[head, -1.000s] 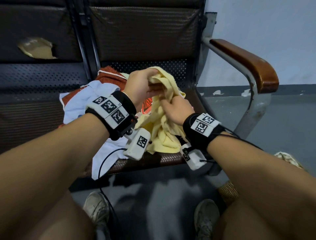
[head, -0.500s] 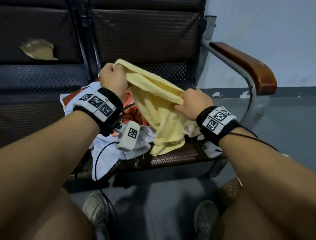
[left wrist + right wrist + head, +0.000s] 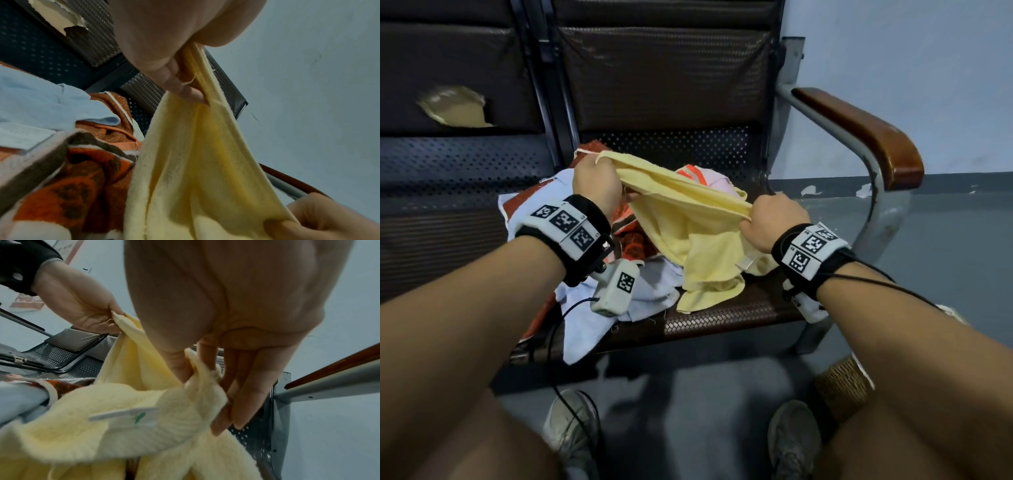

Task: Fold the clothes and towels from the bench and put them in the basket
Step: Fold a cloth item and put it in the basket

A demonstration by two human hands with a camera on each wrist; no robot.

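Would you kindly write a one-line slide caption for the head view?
Both hands, left hand and right hand, stretch a yellow towel over the laundry-strewn bench.

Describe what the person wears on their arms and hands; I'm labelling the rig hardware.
Both forearms are bare, no sleeves or gloves. Each wrist carries a black strap topped with a white band of square black-and-white tags; the right one matches. A small white camera box with its own tag hangs under the left wrist, trailing a thin black cable. Another black cable runs along the right forearm.
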